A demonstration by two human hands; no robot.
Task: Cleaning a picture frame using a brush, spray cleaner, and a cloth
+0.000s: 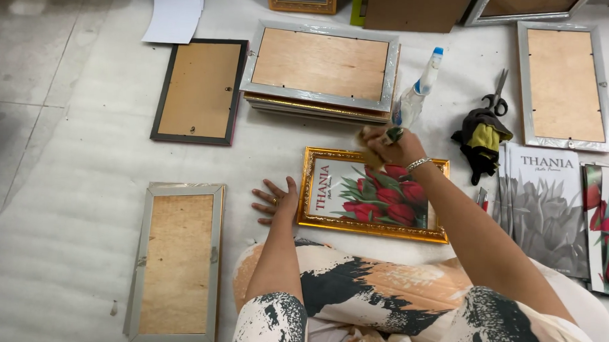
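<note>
Patterned lap (381,295) below; left hand (276,200) flat, released, beside gold frame (373,227); right hand (393,147) grasps yellow cloth (372,136) at the frame's top edge.

A spray bottle (415,94) stands behind the flat picture frame (374,195), scissors (497,93) to its right, stacked frames (321,70) left

The left hand (274,200) lies flat with its palm down, the fingers spread and pointing to the left, a ring on one finger, and the bare left forearm runs straight down from the wrist to a sleeve with black and white pattern. The right arm is stretched forward and to the left, also bare below a patterned sleeve, with a thin silver bracelet around the wrist just behind the fingers. The right hand (390,146) is curled, its fingers bent down and closed on a small yellowish cloth (372,136) under the fingertips.
</note>
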